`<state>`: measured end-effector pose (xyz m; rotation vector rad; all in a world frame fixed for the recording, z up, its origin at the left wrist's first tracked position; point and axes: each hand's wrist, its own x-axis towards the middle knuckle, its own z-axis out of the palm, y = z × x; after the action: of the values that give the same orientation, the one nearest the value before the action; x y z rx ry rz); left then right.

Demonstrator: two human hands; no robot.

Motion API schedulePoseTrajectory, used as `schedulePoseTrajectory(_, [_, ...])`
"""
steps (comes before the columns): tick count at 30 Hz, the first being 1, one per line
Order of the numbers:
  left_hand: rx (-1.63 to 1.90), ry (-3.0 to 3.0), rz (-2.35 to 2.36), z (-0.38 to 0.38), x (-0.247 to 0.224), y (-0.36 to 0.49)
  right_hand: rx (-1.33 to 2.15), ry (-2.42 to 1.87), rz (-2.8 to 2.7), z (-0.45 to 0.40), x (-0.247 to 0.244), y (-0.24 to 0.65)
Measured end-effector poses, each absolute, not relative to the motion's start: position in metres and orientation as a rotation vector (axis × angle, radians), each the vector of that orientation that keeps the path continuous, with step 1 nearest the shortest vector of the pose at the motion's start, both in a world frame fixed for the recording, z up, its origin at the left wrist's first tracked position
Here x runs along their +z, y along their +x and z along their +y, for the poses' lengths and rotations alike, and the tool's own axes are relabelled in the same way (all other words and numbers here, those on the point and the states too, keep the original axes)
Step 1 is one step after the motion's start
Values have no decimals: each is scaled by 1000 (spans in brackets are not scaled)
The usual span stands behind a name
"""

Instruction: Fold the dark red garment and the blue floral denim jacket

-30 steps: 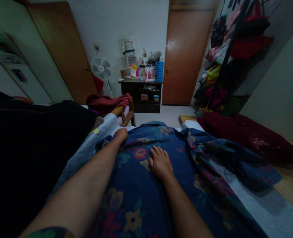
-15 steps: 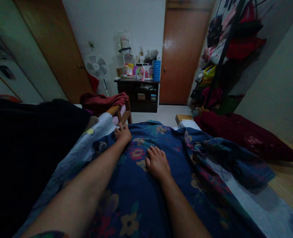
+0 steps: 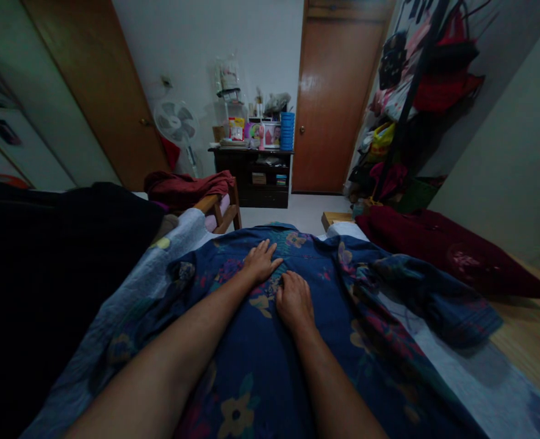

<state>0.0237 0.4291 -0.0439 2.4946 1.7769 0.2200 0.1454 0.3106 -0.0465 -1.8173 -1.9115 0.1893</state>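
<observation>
A dark blue floral shirt (image 3: 334,292) lies spread out with its collar at the far end and one sleeve (image 3: 439,299) stretched to the right. My left hand (image 3: 259,263) rests flat on the upper middle of the shirt, fingers spread. Just to its right and nearer to me, my right hand (image 3: 296,300) lies on the cloth, palm down with its fingers slightly bent. Neither hand grips the fabric as far as I can see. Beneath the shirt is a pale cloth (image 3: 127,286), partly covered.
Dark clothing (image 3: 54,262) is heaped at the left. A maroon garment (image 3: 434,250) lies at the right on a wooden surface (image 3: 532,335). Beyond stand a wooden chair (image 3: 226,213) with red cloth, a fan (image 3: 176,122), a dark cabinet (image 3: 226,177) and hanging bags (image 3: 453,76).
My left hand has moved right from the shirt's left shoulder to its upper middle, close to my right hand. My right hand has barely shifted, its fingers a little more bent.
</observation>
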Motion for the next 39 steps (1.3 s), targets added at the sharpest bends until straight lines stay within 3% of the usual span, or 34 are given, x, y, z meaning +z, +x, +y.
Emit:
schedulePoseTrajectory(11, [201, 2063, 2109, 480, -32, -8, 205, -1816, -1927, 310, -44, 147])
schedulePoseTrajectory(20, [565, 1988, 2170, 508, -16, -21, 160, -1788, -1887, 310, -47, 145])
schedulePoseTrajectory(26, [470, 1882, 2156, 536, -18, -25, 156, -1782, -1882, 309, -45, 144])
schedulePoseTrajectory(39, [683, 1975, 2128, 511, -32, -13, 173, -1787, -1889, 309, -45, 145])
